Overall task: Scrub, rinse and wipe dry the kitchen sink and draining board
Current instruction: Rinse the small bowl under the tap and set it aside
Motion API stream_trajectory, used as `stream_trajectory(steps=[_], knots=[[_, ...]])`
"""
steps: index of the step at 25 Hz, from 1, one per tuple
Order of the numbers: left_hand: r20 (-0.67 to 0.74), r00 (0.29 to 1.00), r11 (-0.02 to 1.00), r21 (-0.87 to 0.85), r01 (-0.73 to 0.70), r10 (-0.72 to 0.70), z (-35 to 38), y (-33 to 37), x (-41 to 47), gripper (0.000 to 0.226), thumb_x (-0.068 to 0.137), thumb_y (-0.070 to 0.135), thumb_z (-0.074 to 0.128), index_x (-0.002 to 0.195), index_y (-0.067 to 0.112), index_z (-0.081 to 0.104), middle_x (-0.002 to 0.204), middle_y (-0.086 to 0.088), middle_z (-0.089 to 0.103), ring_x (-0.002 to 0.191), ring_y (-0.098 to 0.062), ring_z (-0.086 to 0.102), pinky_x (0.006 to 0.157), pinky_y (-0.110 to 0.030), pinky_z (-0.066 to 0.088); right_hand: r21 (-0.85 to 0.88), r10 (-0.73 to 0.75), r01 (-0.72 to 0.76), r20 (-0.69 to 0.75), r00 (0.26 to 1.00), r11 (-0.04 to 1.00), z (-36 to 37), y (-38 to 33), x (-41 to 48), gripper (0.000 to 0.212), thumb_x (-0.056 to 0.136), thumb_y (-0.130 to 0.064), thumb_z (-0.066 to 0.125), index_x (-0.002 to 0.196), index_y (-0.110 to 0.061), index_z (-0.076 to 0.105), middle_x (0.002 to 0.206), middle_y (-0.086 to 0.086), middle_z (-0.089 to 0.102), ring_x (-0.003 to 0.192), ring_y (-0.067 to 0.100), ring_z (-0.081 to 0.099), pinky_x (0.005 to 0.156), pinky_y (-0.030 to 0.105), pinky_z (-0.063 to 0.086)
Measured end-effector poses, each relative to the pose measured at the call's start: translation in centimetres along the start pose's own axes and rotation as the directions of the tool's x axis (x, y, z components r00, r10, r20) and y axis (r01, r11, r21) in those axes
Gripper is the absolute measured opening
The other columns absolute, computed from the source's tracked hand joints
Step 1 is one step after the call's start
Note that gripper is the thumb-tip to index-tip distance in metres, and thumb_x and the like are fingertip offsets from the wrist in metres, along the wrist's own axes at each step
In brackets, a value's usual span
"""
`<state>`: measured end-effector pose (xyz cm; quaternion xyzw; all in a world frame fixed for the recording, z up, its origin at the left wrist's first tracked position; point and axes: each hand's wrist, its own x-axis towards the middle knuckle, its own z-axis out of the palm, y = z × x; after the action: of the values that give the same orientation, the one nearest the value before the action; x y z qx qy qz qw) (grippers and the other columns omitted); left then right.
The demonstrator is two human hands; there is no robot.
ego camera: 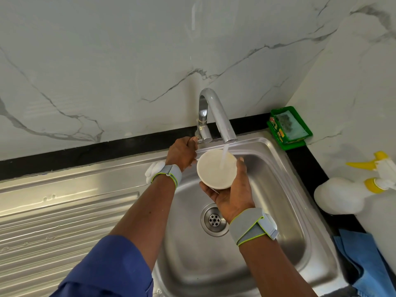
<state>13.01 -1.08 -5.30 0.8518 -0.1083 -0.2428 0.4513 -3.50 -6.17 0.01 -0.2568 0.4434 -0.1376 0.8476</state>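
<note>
A steel sink [278, 189] with a round drain [214, 219] sits at the right, its ribbed draining board [64, 221] to the left. Water runs from the chrome tap [216, 116] into a small white bowl [214, 170]. My right hand [231, 196] grips the bowl from below and the right, over the basin. My left hand [182, 152] is curled round the tap lever at the tap's base. A white cloth [153, 170] lies on the sink rim, partly hidden behind my left wrist.
A green tray [289, 127] holding a sponge stands at the back right corner. A white spray bottle [347, 194] with yellow trigger lies on the black counter at the right. A blue cloth [368, 260] lies near the sink's right front. Marble walls rise behind and to the right.
</note>
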Motion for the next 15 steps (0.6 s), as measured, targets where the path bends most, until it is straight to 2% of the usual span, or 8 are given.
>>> stream_trajectory(steps=[2, 4, 6, 7, 10, 15], knots=[[0.013, 1.0, 1.0, 0.027, 0.016, -0.016, -0.24, 0.29, -0.08, 0.039, 0.109, 0.041, 0.043, 0.088, 0.013, 0.061, 0.07, -0.003, 0.063, 0.06, -0.014, 0.063, 0.059, -0.036, 0.062, -0.002, -0.001, 0.001, 0.009, 1.0, 1.0, 0.09, 0.2, 0.21, 0.055, 0.096, -0.062, 0.048, 0.128, -0.019, 0.058, 0.099, 0.015, 0.073, 0.074, 0.028, 0.074, 0.066, 0.045, 0.062], [0.014, 1.0, 0.997, 0.07, 0.014, -0.015, -0.36, 0.54, -0.18, 0.039, 0.109, 0.041, 0.043, 0.088, 0.013, 0.06, 0.069, -0.001, 0.062, 0.057, -0.012, 0.06, 0.047, -0.027, 0.051, -0.004, -0.003, 0.003, 0.012, 1.0, 1.0, 0.12, 0.34, 0.36, 0.055, 0.096, -0.063, 0.047, 0.128, -0.019, 0.059, 0.097, 0.014, 0.074, 0.072, 0.028, 0.075, 0.066, 0.045, 0.062], [0.012, 1.0, 0.997, 0.074, 0.013, -0.014, -0.35, 0.59, -0.21, 0.039, 0.109, 0.041, 0.042, 0.087, 0.014, 0.059, 0.068, 0.0, 0.061, 0.055, -0.011, 0.059, 0.043, -0.021, 0.046, -0.008, -0.001, 0.001, 0.009, 1.0, 1.0, 0.09, 0.48, 0.51, 0.055, 0.096, -0.063, 0.048, 0.128, -0.019, 0.059, 0.101, 0.015, 0.073, 0.074, 0.028, 0.074, 0.066, 0.045, 0.062], [0.013, 1.0, 0.998, 0.063, 0.014, -0.015, -0.3, 0.53, -0.22, 0.039, 0.109, 0.041, 0.042, 0.086, 0.014, 0.059, 0.069, -0.001, 0.062, 0.056, -0.012, 0.059, 0.044, -0.021, 0.048, -0.009, 0.003, -0.002, 0.007, 1.0, 1.0, 0.03, 0.52, 0.55, 0.055, 0.096, -0.062, 0.048, 0.128, -0.019, 0.059, 0.102, 0.016, 0.072, 0.076, 0.029, 0.074, 0.066, 0.045, 0.062], [0.031, 0.999, 0.999, -0.004, 0.043, -0.043, -0.18, 0.27, -0.14, 0.04, 0.108, 0.044, 0.043, 0.087, 0.015, 0.06, 0.074, -0.003, 0.068, 0.062, -0.016, 0.066, 0.062, -0.038, 0.064, -0.001, 0.014, -0.014, -0.003, 1.0, 1.0, -0.18, 0.5, 0.67, 0.056, 0.095, -0.062, 0.051, 0.128, -0.018, 0.058, 0.104, 0.018, 0.072, 0.078, 0.031, 0.073, 0.065, 0.045, 0.061], [0.042, 0.996, 0.995, -0.067, 0.079, -0.076, -0.16, 0.09, -0.14, 0.041, 0.107, 0.047, 0.044, 0.087, 0.017, 0.062, 0.082, -0.008, 0.075, 0.068, -0.02, 0.071, 0.074, -0.047, 0.065, 0.004, 0.021, -0.021, -0.014, 1.0, 1.0, -0.54, 0.45, 1.1, 0.056, 0.094, -0.062, 0.052, 0.13, -0.02, 0.057, 0.112, 0.019, 0.069, 0.087, 0.035, 0.071, 0.067, 0.046, 0.061]])
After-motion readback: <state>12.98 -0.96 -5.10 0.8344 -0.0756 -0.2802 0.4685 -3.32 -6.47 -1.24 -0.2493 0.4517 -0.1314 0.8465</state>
